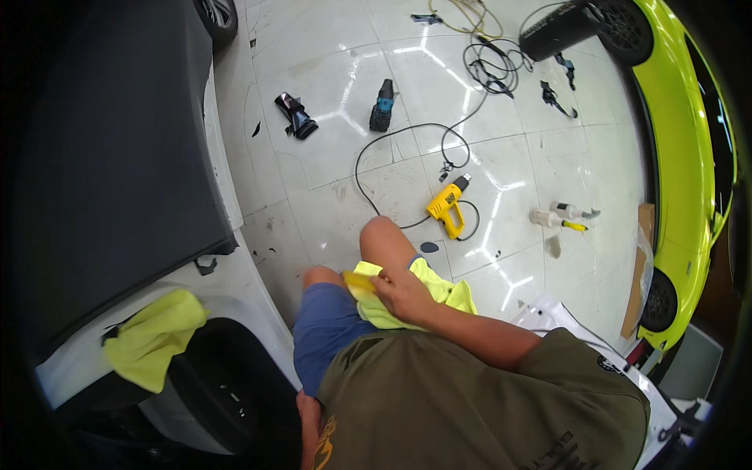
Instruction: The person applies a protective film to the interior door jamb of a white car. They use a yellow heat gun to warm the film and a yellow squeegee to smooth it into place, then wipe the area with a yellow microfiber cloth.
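One of the two hands is plainly at work from where I watch: the right hand (401, 294) has its fingers curled closed around a flat yellow blade (359, 282), the free end pointing left over the lap. I'd say the blade rests against the lime cloth (443, 287) spread across the shorts (327, 317), though from straight above I can't be sure they touch. I cannot tell how the left hand stands or whether it grips anything; only a strip of left arm (309, 429) shows. As for progress, I judge the work with blade and cloth to be under way, not finished: neither is laid aside. The yellow heat gun (445, 205) and blue-and-black cordless tool (382, 108) lie unheld on the tiled floor (329, 176), and a second lime cloth (157, 337) is draped by the dark opening (215, 392). A crumpled dark scrap (296, 116) lies there too, so I read some of the job as done; what remains beyond the lap I can't make out
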